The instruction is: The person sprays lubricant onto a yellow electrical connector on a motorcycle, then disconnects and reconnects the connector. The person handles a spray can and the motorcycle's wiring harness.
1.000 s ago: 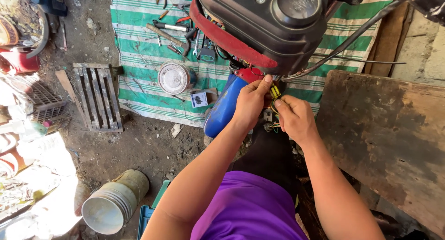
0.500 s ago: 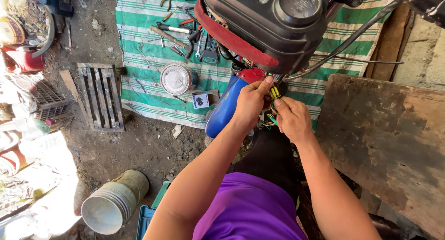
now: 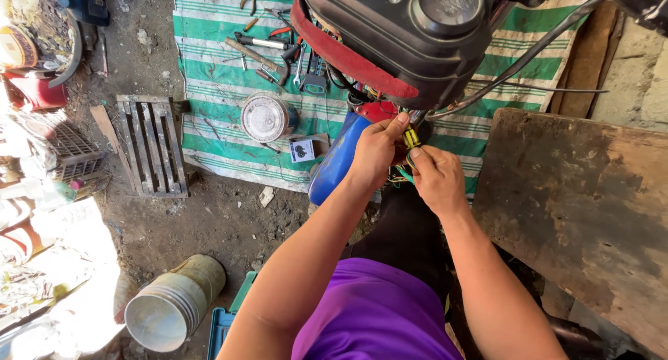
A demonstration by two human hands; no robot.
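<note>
Both hands, left hand [image 3: 374,151] and right hand [image 3: 435,179], pinch a yellow connector [image 3: 411,137].

Views: one, head-worn.
Position: above the person's chest, over a purple shirt [image 3: 376,311] at the bottom edge.
Direction: steeply down and slightly forward, along both forearms to the left hand [image 3: 376,151] and right hand [image 3: 435,179] near frame centre.
Nearness: close; the hands sit at arm's length, and a motorcycle headlight unit [image 3: 403,33] fills the upper middle, cut by the top edge.
Coverage: ground to the left with a striped mat [image 3: 216,123], a slatted crate [image 3: 153,144] and a bucket [image 3: 170,304]; a wooden board [image 3: 577,207] to the right.
Overlap: no second view to share ground with.
Exposure: lower left corner washed out by sun.
</note>
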